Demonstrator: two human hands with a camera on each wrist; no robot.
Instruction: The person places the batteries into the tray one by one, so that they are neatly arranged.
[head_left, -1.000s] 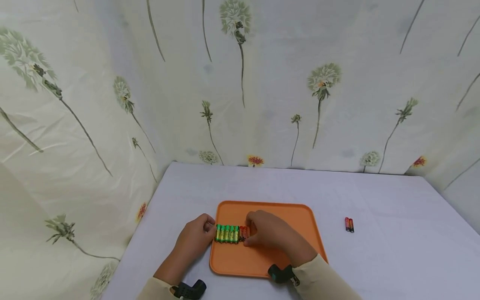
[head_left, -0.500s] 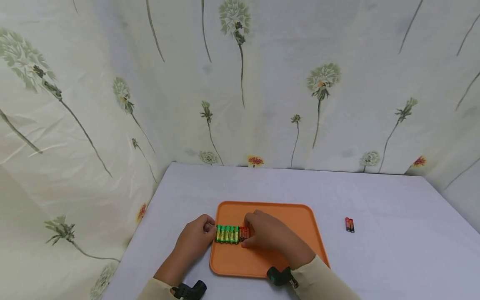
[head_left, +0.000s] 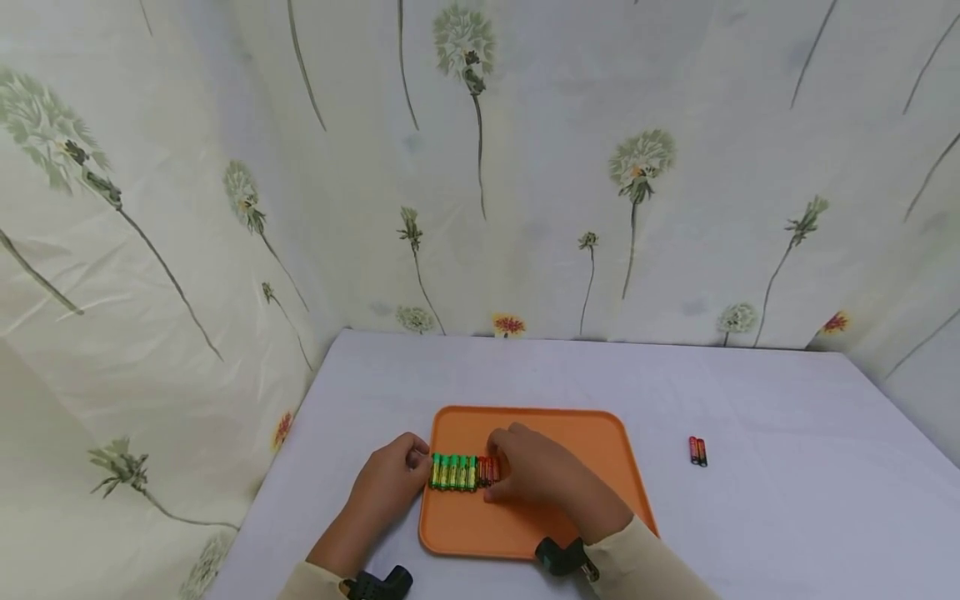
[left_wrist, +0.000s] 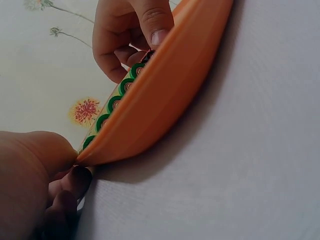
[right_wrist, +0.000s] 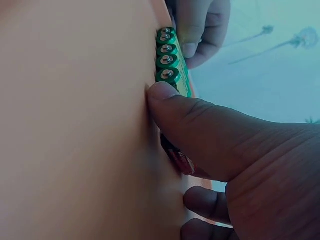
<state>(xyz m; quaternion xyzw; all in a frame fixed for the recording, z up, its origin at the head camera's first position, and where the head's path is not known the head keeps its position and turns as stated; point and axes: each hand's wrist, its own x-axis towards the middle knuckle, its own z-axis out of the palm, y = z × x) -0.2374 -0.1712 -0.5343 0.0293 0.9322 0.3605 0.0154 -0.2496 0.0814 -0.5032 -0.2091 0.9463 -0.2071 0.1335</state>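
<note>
A row of several green-and-yellow batteries (head_left: pixel 453 472) lies side by side on the orange tray (head_left: pixel 465 533), starting at its left rim. Several red batteries (head_left: pixel 486 472) continue the row to the right. My right hand (head_left: pixel 543 467) pinches the red batteries at the row's right end, its thumb (right_wrist: pixel 167 97) at their near ends and its fingers at the far side, partly hiding them. At the tray's left rim, my left hand (head_left: pixel 386 475) pinches the edge between thumb (left_wrist: pixel 55 150) and finger, right beside the first green battery.
Two more red batteries (head_left: pixel 698 451) lie together on the white tablecloth (head_left: pixel 780 467), right of the tray. Behind the table hangs a curtain (head_left: pixel 540 183) printed with dandelions. Each wrist wears a black camera mount (head_left: pixel 566 557).
The right hand has shifted very slightly left along the row, keeping its grip on the red batteries. The left hand stays at the tray's rim. The head view has tilted a little.
</note>
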